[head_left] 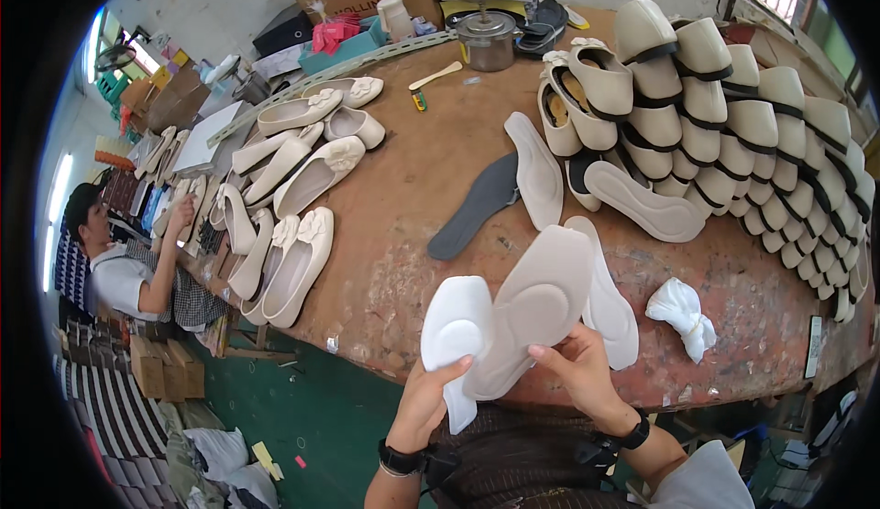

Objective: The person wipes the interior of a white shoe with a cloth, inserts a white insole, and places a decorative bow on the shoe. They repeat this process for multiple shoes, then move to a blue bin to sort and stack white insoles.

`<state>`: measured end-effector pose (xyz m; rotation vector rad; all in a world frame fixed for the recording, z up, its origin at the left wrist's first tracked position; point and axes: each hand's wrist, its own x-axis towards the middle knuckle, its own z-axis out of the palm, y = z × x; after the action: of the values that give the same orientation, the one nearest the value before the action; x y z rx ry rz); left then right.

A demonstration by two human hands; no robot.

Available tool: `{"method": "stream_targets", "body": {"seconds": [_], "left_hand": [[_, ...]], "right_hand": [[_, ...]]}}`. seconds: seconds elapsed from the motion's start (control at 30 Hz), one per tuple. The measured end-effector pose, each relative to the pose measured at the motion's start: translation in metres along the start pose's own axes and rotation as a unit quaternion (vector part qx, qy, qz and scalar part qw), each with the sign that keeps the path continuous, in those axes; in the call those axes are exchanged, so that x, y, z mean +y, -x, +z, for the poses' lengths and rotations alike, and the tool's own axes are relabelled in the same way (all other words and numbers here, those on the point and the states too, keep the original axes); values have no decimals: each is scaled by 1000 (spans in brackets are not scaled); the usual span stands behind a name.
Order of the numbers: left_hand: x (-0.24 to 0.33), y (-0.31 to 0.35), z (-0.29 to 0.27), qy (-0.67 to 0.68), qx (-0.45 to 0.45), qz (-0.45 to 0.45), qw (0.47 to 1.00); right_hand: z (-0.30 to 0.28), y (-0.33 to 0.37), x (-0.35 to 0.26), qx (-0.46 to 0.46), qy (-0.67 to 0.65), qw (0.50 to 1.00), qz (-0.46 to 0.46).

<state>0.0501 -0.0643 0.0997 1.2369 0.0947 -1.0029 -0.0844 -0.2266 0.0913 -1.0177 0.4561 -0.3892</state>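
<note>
Stained worktable [385,243] behind; left hand [422,401] pinches a white insole [454,321], right hand [588,376] a beige insole [547,280]. Light edge grips should prevent creasing.

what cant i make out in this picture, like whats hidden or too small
All in the head view:
Right hand: most fingers hidden behind the beige insole it holds.
White insole: partly covered by the left hand.
Table insole: one edge behind the held beige one.
Shoe pile: lower shoes covered by upper ones.
Co-worker's hand: too small to tell its grip.
</note>
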Motion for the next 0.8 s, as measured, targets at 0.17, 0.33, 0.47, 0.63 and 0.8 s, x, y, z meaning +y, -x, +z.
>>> {"method": "stream_targets", "body": {"seconds": [0.17, 0.33, 0.47, 0.63, 0.8], "left_hand": [[0, 6, 0, 42, -91, -88, 991], [-7, 27, -20, 49, -145, -114, 982], [3, 49, -34, -39, -275, -26, 960], [-3, 30, -11, 31, -133, 8, 991], [-9, 45, -24, -222, -141, 183, 947]], "right_hand": [[-3, 19, -6, 41, 32, 999, -11], [4, 29, 2, 19, 29, 998, -45], [18, 29, 0, -14, 43, 998, -40], [24, 23, 1, -31, 103, 994, -38], [19, 10, 17, -72, 252, 948, -178]]}}
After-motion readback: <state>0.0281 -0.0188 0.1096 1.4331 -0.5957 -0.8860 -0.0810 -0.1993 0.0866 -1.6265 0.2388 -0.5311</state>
